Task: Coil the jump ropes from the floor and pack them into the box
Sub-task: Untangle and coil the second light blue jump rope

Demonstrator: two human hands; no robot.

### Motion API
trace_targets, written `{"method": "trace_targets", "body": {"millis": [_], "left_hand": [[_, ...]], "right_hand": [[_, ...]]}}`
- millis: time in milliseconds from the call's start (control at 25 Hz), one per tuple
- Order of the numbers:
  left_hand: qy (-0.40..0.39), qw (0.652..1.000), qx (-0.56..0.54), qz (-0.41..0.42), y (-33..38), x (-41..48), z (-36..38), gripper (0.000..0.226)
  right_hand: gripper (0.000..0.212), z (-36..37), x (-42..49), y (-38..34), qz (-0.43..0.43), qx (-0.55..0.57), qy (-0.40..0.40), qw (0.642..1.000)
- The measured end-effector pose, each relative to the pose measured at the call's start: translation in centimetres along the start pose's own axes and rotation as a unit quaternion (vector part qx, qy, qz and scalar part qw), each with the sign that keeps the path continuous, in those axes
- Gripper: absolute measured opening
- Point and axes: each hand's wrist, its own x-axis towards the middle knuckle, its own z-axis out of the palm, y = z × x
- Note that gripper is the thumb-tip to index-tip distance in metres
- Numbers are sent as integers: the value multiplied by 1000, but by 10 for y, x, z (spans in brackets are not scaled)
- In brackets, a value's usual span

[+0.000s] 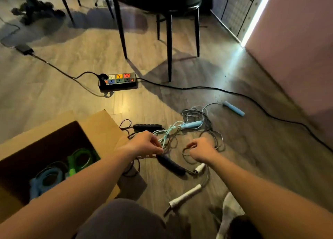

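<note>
The left hand (144,145) is clenched, its fingertips pinching a thin pale mint jump-rope cord (173,128). From the pinch the cord runs outward and to the right to a light blue plastic handle (192,124) lying on the wood-plank floor (72,98). Right under this pinch lies a dark navy foam handle (171,165), slanting back toward the person. Just beyond the knuckles lies a black ribbed handle (146,126).

The right hand (201,150) sits near the left with a gap between them. It is curled into a fist around a loop of grey wire rope (186,155), which pokes out below the thumb. Past this grip the same grey rope lies in a loose tangle on the floor. Farther out to the right lies a second light blue handle (234,108), apart from the heap. On the near side of the right grip lie two white handles (200,168), one closer to the person than the other.

To the left of the left grip stands an open brown cardboard box (100,123), and the left forearm crosses over its corner. Inside it lie a coiled bright green rope (81,159) and a coiled pale blue rope (46,181).

Well beyond both hands are a power strip with coloured sockets (118,80), a black cable (198,89) and black chair legs (169,49).
</note>
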Motion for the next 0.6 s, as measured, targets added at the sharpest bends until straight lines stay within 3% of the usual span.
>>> {"method": "trace_targets", "body": {"millis": [320,400,520,600], "left_hand": [[-89,995,40,-20,-3,115,117,15],[-20,996,81,-9,-12,133,137,19],[213,958,190,18,-22,151,142,39],[259,938,229,-18,-28,163,132,55]], "right_hand": [[39,41,72,103,93,57,-52,993],[39,53,89,113,97,68,-46,992],[35,67,106,114,82,79,-35,993],[35,73,116,110,67,85,-36,994]]}}
